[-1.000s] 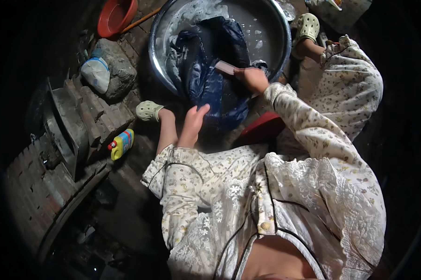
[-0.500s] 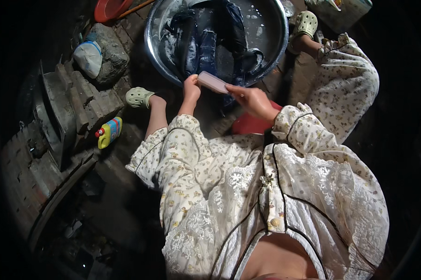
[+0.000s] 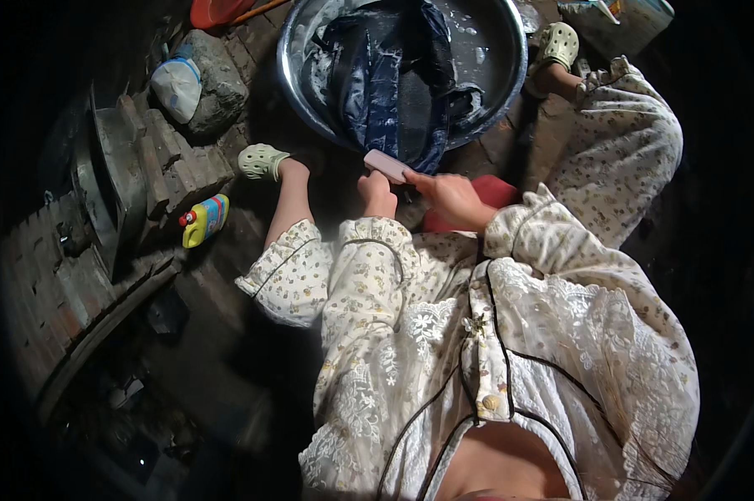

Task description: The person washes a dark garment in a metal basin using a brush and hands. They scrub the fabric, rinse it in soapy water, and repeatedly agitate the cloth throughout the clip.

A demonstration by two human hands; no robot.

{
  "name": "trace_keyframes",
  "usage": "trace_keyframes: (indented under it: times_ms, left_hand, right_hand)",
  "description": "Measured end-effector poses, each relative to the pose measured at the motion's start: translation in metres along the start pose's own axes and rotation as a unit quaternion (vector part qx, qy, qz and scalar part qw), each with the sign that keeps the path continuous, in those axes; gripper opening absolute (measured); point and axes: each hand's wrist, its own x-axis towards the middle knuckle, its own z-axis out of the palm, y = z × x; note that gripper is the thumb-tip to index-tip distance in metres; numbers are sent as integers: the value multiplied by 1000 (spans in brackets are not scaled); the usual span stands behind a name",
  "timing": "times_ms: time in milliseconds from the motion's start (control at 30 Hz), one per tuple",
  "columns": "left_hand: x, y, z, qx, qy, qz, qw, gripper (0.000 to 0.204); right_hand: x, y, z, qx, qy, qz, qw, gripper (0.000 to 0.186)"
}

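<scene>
A pale pink oblong block [image 3: 386, 165], flat with rounded corners, is just off the near rim of the metal basin. My right hand [image 3: 450, 199] grips its right end, forefinger stretched along it. Close below the block's left end, my left hand [image 3: 377, 189] is closed; what its fingers hold is hidden. In the basin [image 3: 287, 67] lies a wet dark blue garment [image 3: 383, 92] with whitish suds on it. Its folds reach to the near rim, beside both hands.
A red object [image 3: 495, 192] is partly hidden behind my right wrist. At left are a yellow bottle [image 3: 205, 220] with a red cap, a stone [image 3: 220, 88] with a white bag [image 3: 177, 88], and stacked wood [image 3: 161, 159]. An orange-red pan [image 3: 214, 10] stands beyond; a pale container [image 3: 627, 29] is at far right.
Both hands and the pink block have come down closer to me, and the block's left end is now nearer my right hand. The whole view has shifted slightly.
</scene>
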Motion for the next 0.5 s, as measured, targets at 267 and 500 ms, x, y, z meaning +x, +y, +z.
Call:
trace_keyframes:
  times_ms: [267,500]
  left_hand:
    - [-4,29,0,-47,-77,-4,996,18]
    - [15,17,7,-46,-182,73,979,31]
  right_hand:
    - [-4,-7,-2,-23,35,-41,998,29]
    - [24,11,-5,27,114,15,993,30]
